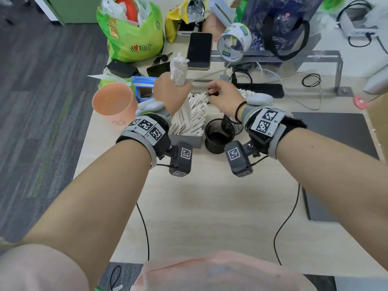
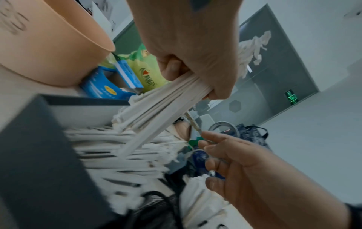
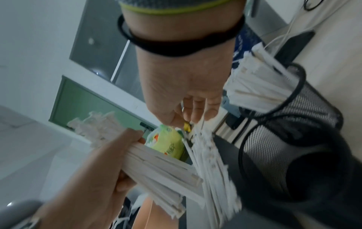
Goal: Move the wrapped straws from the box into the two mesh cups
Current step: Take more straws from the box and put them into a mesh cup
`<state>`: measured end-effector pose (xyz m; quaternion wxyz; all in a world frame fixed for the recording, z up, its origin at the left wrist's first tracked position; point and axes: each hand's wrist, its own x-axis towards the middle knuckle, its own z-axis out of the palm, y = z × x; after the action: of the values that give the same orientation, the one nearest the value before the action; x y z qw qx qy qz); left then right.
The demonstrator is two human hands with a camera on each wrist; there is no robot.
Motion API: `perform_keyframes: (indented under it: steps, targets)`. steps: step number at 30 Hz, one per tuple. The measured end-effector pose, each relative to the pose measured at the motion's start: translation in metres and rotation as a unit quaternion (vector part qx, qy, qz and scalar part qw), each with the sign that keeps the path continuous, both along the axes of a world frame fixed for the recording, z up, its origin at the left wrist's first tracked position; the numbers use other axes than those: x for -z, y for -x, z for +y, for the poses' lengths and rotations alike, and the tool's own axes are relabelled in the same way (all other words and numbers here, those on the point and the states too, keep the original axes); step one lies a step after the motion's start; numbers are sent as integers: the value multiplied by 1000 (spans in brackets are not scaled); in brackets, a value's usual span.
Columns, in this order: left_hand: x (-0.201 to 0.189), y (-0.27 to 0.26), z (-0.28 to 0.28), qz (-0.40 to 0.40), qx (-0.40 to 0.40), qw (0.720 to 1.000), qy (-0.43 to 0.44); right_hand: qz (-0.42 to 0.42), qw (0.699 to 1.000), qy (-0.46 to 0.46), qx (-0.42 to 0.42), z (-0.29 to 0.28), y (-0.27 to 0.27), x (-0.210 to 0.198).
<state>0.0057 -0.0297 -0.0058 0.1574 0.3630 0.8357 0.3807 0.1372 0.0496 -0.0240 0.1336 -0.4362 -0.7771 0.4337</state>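
My left hand [image 1: 171, 89] grips a thick bundle of white paper-wrapped straws [image 1: 178, 69], held upright above the grey box [image 1: 186, 140]. Its lower ends still touch the straws lying in the box [image 1: 193, 114]. In the left wrist view the fist [image 2: 195, 54] closes round the bundle [image 2: 166, 105]. My right hand [image 1: 222, 92] hovers over the box's far end, fingers [image 3: 195, 114] loosely curled against straw tips. An empty black mesh cup [image 1: 218, 141] stands right of the box. A second mesh cup [image 3: 313, 96] behind it holds straws [image 3: 258, 80].
A peach plastic cup [image 1: 114, 103] and a blue carton [image 1: 142, 89] stand left of the box. Behind are a phone [image 1: 199, 50], a tape roll [image 1: 234, 42], a green bag [image 1: 134, 34] and a black power strip [image 1: 260, 89]. A dark mat [image 1: 336, 133] lies right.
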Motion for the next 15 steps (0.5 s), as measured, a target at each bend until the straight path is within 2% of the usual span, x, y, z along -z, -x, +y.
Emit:
perform_keyframes:
  steps: [3, 6, 9, 11, 15]
  targets:
    - [-12, -22, 10, -55, -1, 996, -70, 43, 995, -32, 82, 21, -20, -7]
    - [-22, -49, 22, -137, -56, 981, -122, 49, 988, -51, 141, 36, -39, -9]
    - [-17, -74, 35, -181, -47, 974, -128, 24, 985, -51, 164, 45, -59, -3]
    - [-9, -85, 42, -183, -23, 976, -119, 1, 985, -43, 169, 49, -71, 4]
    - [10, -96, 53, -195, -28, 974, -114, -32, 985, -8, 171, 50, -85, 20]
